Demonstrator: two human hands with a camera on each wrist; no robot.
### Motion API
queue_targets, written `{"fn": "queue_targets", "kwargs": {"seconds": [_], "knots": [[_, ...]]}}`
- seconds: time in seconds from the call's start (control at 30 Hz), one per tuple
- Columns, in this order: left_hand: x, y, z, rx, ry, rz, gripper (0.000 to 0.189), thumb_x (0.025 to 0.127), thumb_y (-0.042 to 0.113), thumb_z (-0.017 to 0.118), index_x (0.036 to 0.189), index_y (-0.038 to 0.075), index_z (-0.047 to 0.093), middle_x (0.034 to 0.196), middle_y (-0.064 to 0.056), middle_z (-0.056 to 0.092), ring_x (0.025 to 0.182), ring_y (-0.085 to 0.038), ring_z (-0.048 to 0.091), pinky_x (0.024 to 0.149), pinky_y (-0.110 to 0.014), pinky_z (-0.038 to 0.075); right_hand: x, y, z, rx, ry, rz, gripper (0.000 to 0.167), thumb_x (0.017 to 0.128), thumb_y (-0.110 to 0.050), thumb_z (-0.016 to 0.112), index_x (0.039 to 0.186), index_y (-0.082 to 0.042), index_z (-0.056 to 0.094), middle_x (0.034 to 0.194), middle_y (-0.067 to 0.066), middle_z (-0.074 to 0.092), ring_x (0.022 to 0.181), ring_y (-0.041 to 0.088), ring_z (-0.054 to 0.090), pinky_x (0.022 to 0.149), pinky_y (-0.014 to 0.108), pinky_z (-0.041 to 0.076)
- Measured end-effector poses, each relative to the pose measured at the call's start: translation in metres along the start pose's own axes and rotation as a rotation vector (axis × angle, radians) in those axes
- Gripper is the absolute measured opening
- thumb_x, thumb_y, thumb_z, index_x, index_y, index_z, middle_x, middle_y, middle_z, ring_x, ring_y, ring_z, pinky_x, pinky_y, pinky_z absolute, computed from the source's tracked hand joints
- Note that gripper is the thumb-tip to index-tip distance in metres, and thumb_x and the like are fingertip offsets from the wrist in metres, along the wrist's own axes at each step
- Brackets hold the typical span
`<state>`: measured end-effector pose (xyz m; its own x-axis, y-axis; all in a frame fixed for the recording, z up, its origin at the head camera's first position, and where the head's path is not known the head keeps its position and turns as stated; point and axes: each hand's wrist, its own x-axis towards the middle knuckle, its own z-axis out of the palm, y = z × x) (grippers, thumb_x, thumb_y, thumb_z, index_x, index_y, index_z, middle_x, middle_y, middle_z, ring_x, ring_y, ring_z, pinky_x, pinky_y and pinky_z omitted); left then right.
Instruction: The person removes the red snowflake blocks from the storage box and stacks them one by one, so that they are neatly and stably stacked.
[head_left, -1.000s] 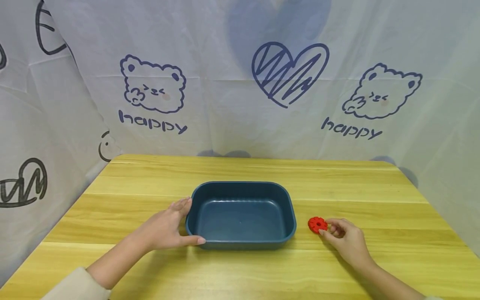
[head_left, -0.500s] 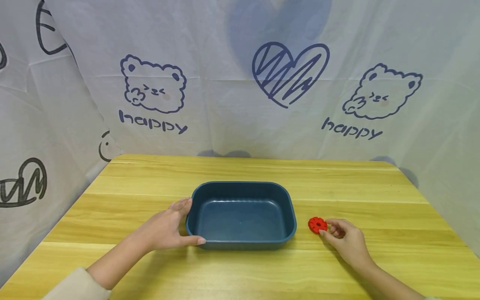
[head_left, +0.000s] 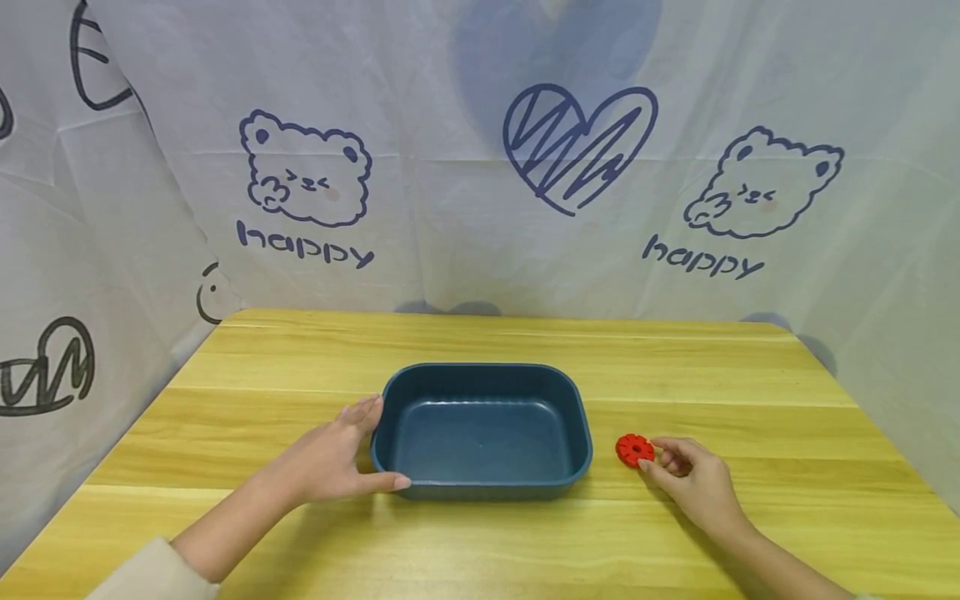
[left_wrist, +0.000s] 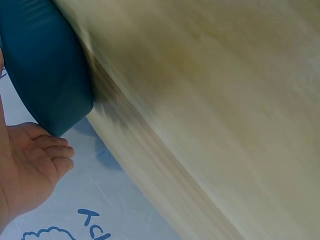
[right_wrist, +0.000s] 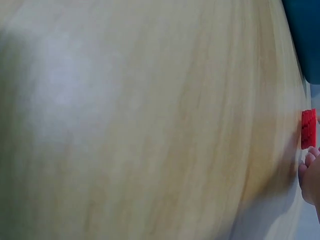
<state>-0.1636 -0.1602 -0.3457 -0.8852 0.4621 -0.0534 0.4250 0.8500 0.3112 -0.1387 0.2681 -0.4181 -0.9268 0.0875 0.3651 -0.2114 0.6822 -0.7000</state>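
A dark blue rectangular plastic basin (head_left: 480, 484) with rounded corners sits on the table, its inside bare. My left hand (head_left: 335, 454) holds its near left corner, the thumb along the front rim and the fingers against the left side. From the left wrist view, that hand (left_wrist: 32, 165) touches the basin's wall (left_wrist: 50, 65) with bent fingers. To the right of the basin, my right hand (head_left: 693, 483) pinches a red notched disc (head_left: 628, 457) with a centre hole between thumb and fingertips. Edge-on in the right wrist view, the red piece (right_wrist: 308, 129) looks thick and layered.
The yellow wood-grain table (head_left: 480, 550) spreads around both hands. A pale cloth (head_left: 442, 225) printed with bears, a heart and lettering hangs behind it, and another stretch of cloth (head_left: 97, 225) runs along the left side.
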Motion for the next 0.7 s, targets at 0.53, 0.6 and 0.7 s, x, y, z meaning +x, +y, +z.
{"fn": "queue_targets", "kwargs": {"seconds": [0.53, 0.6, 0.7], "knots": [[-0.004, -0.007, 0.011, -0.056, 0.085, 0.007, 0.097, 0.084, 0.060, 0.053, 0.147, -0.004, 0.016, 0.153, -0.023, 0.013, 0.138, -0.044, 0.019, 0.108, -0.057, 0.026, 0.035, -0.022, -0.030, 0.019, 0.164, -0.199, 0.021, 0.088, -0.004, 0.058, 0.106, 0.004, 0.065, 0.083, -0.011, 0.057, 0.076, -0.012, 0.047, 0.064, 0.005, 0.041], [-0.001, -0.008, 0.007, -0.038, 0.121, 0.014, 0.096, 0.084, 0.060, 0.053, 0.147, -0.003, 0.016, 0.154, -0.022, 0.011, 0.140, -0.042, 0.017, 0.110, -0.056, 0.022, 0.040, -0.024, -0.033, -0.005, 0.157, -0.248, 0.025, 0.088, -0.003, 0.059, 0.111, 0.004, 0.063, 0.090, -0.001, 0.062, 0.083, -0.010, 0.048, 0.069, 0.007, 0.040], [0.004, -0.007, 0.001, -0.003, 0.201, 0.030, 0.096, 0.083, 0.059, 0.056, 0.147, -0.003, 0.018, 0.153, -0.023, 0.013, 0.141, -0.041, 0.016, 0.111, -0.056, 0.018, 0.046, -0.029, -0.037, -0.049, 0.117, -0.314, 0.035, 0.086, -0.004, 0.061, 0.120, 0.003, 0.058, 0.108, 0.016, 0.062, 0.100, 0.006, 0.051, 0.085, 0.021, 0.043]]}}
